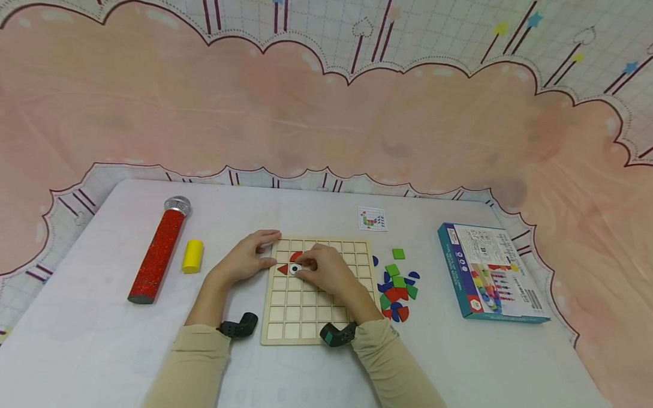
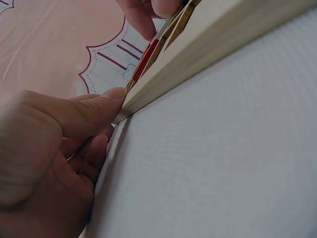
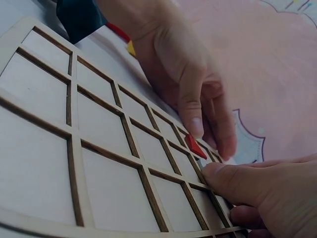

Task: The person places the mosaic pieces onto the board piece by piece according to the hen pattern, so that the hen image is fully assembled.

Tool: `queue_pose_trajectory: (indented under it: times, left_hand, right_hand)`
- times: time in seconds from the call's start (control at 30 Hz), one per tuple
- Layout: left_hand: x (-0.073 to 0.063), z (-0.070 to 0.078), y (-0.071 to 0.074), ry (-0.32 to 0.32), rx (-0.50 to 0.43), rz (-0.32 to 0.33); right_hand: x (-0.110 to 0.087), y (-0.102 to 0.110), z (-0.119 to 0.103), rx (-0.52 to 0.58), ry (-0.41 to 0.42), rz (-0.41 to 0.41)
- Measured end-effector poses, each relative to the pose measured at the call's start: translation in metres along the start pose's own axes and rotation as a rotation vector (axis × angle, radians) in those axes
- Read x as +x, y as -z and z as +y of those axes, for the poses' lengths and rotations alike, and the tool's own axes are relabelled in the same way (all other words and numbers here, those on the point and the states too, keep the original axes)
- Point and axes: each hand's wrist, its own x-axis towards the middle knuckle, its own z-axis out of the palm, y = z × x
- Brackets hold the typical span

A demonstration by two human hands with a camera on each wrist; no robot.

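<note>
A wooden grid board (image 1: 288, 342) lies on the white table. My right hand (image 1: 326, 269) reaches over it and pinches a white tile with a black eye dot (image 1: 294, 269) at an upper-left square. Beside that tile sit a red triangle (image 1: 282, 270) and a red rounded piece (image 1: 296, 256), partly covered by the fingers. My left hand (image 1: 245, 256) rests against the board's left edge, fingertips by the top corner. In the left wrist view its thumb (image 2: 111, 101) presses on the board's corner. The right wrist view shows the right thumb (image 3: 223, 176) close beside the red triangle (image 3: 195, 147).
Several green, blue and red shapes (image 1: 398, 281) are heaped right of the board. Behind lies a small picture card (image 1: 372, 219). A boxed set (image 1: 502, 276) stands far right. To the left are a red microphone (image 1: 158, 252) and a yellow cylinder (image 1: 193, 256).
</note>
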Motion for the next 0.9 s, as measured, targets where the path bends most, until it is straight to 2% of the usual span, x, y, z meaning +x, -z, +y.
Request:
queue_pose_trajectory:
  times: [0.23,0.57,0.9]
  left_hand:
    - [-0.0005,0.0,0.0004,0.001,-0.001,0.002]
    - [0.0003,-0.0012,0.0001,0.014,-0.002,0.003]
    - [-0.001,-0.0008,0.0005,-0.023,0.013,0.013]
  right_hand:
    - [-0.0014,0.0015,0.0003,0.021,0.016,0.017]
    - [0.0002,0.0011,0.0002,0.003,-0.001,0.018]
    - [-0.0005,0.0003,0.0026,0.003,-0.042,0.018]
